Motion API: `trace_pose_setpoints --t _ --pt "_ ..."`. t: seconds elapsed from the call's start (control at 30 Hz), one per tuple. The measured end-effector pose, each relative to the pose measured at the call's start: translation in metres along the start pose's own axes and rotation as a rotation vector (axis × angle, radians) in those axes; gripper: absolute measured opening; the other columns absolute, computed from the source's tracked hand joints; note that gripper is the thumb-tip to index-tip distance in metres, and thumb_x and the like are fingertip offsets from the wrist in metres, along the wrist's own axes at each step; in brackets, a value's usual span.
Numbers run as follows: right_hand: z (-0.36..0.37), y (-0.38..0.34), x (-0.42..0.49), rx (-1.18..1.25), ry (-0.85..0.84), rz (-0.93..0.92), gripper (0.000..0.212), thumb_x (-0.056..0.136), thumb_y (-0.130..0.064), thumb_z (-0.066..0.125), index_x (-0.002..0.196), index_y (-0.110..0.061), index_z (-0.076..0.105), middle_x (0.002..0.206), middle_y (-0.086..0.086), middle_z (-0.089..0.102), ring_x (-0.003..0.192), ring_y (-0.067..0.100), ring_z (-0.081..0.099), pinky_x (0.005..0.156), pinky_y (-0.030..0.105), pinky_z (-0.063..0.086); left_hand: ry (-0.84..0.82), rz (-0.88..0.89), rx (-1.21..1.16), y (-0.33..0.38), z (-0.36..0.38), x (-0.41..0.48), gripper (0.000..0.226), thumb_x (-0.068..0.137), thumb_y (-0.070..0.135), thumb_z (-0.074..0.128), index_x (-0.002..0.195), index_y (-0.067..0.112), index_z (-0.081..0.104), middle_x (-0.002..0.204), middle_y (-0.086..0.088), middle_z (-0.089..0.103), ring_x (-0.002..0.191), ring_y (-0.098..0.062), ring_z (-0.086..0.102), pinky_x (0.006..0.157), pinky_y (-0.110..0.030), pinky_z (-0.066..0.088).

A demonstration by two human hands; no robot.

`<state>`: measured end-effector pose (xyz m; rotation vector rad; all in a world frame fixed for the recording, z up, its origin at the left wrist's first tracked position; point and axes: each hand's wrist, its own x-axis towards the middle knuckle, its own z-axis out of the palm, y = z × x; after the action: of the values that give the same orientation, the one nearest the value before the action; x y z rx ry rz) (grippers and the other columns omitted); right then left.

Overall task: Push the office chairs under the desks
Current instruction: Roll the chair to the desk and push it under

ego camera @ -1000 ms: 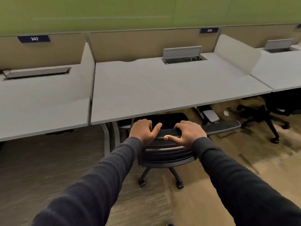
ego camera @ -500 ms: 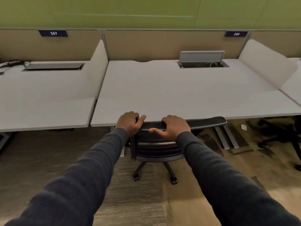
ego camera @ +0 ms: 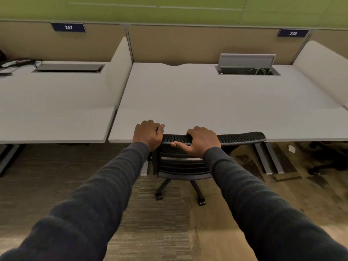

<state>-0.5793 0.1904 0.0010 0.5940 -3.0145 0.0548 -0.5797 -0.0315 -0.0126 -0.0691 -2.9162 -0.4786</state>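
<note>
A black mesh-backed office chair (ego camera: 180,162) stands at the front edge of the middle white desk (ego camera: 216,102). Its seat is hidden under the desktop; the backrest top sits level with the desk edge and touches it. My left hand (ego camera: 147,134) grips the left end of the backrest's top rail. My right hand (ego camera: 200,141) grips the rail near its middle, thumb on the near side. Two castors and base legs show on the floor below.
A second white desk (ego camera: 52,106) lies to the left, split off by a low white divider (ego camera: 120,72). An open cable hatch (ego camera: 246,65) sits at the back of the middle desk. Another dark chair base (ego camera: 327,162) shows at the right under the neighbouring desk. Grey desk legs (ego camera: 267,159) stand right of the chair.
The chair has rolled forward under the middle desk, with its backrest now at the desk edge. Both hands kept their grip on the top rail. My view has shifted right and closer.
</note>
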Motion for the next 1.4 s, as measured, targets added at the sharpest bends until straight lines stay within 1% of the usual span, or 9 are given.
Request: trace_pose_setpoints --t 0.17,0.3,0.47,0.53,0.63,0.7,0.8,1.13,1.4 --pt "0.0 -0.003 -0.003 0.013 0.005 0.015 0.09 0.072 -0.099 0.019 0.09 -0.021 0.061 0.083 -0.001 0.058 0.075 0.019 0.053 0.066 0.035 0.044 0.007 -0.105 0.003 0.007 0.002 -0.01 0.048 0.106 0.037 0.03 0.081 0.009 0.06 0.081 -0.009 0.058 0.083 -0.033 0.056 0.077 -0.042 0.041" --pt "0.006 -0.01 -0.013 -0.01 0.069 0.043 0.088 0.078 -0.094 0.016 0.098 -0.021 0.061 0.087 -0.001 0.061 0.077 0.019 0.052 0.073 0.037 0.044 0.006 -0.14 -0.009 0.01 0.003 -0.021 0.045 0.106 0.039 0.028 0.08 0.013 0.054 0.083 -0.007 0.054 0.086 -0.033 0.057 0.08 -0.042 0.042" --pt "0.014 -0.022 -0.029 0.018 0.155 0.09 0.083 0.089 -0.082 0.021 0.122 -0.018 0.06 0.114 0.006 0.065 0.107 0.029 0.058 0.095 0.045 0.04 0.012 -0.143 -0.013 0.011 0.005 -0.04 0.049 0.105 0.045 0.029 0.104 0.01 0.064 0.104 -0.013 0.063 0.097 -0.034 0.059 0.085 -0.044 0.044" --pt "0.018 -0.029 -0.035 0.025 0.154 0.101 0.081 0.092 -0.077 0.024 0.138 -0.016 0.052 0.134 0.01 0.058 0.126 0.032 0.049 0.111 0.05 0.031 0.006 -0.133 -0.022 0.011 0.004 -0.05 0.052 0.104 0.049 0.032 0.128 0.012 0.059 0.129 -0.013 0.059 0.114 -0.032 0.056 0.096 -0.045 0.044" --pt "0.024 -0.044 -0.051 0.034 0.118 0.115 0.085 0.093 -0.074 0.027 0.156 -0.016 0.029 0.159 0.016 0.032 0.15 0.034 0.021 0.123 0.052 0.008 -0.016 -0.082 -0.013 0.007 0.003 -0.07 0.067 0.102 0.055 0.035 0.153 0.013 0.035 0.161 -0.012 0.031 0.141 -0.031 0.037 0.114 -0.048 0.034" --pt "0.026 -0.058 -0.063 0.06 0.105 0.116 0.086 0.094 -0.073 0.027 0.161 -0.019 0.016 0.167 0.016 0.012 0.155 0.033 0.003 0.123 0.052 -0.005 -0.023 -0.028 -0.004 0.003 0.001 -0.088 0.075 0.099 0.059 0.036 0.159 0.016 0.02 0.167 -0.009 0.016 0.148 -0.031 0.027 0.119 -0.049 0.027" --pt "0.027 -0.088 -0.08 0.107 0.112 0.089 0.085 0.096 -0.069 0.03 0.162 -0.02 0.008 0.168 0.017 -0.001 0.155 0.033 -0.009 0.123 0.052 -0.009 -0.028 0.012 0.006 -0.008 -0.005 -0.118 0.079 0.099 0.059 0.037 0.161 0.021 0.007 0.169 -0.006 0.009 0.151 -0.029 0.02 0.122 -0.048 0.02" --pt "0.048 -0.268 -0.138 0.208 0.024 -0.04 0.08 0.099 -0.061 0.037 0.162 -0.022 0.006 0.169 0.013 -0.004 0.155 0.031 -0.008 0.124 0.053 -0.005 -0.053 -0.155 0.011 -0.143 -0.059 -0.265 0.077 0.101 0.059 0.032 0.162 0.018 0.007 0.169 -0.007 0.007 0.154 -0.027 0.011 0.124 -0.048 0.01" --pt "0.073 -0.464 -0.194 0.274 -0.044 -0.124 0.078 0.099 -0.062 0.039 0.161 -0.022 0.013 0.169 0.015 0.006 0.155 0.032 0.001 0.124 0.053 0.002 -0.071 -0.359 0.057 -0.293 -0.111 -0.426 0.077 0.1 0.06 0.034 0.161 0.015 0.015 0.167 -0.011 0.016 0.153 -0.03 0.017 0.123 -0.049 0.015"
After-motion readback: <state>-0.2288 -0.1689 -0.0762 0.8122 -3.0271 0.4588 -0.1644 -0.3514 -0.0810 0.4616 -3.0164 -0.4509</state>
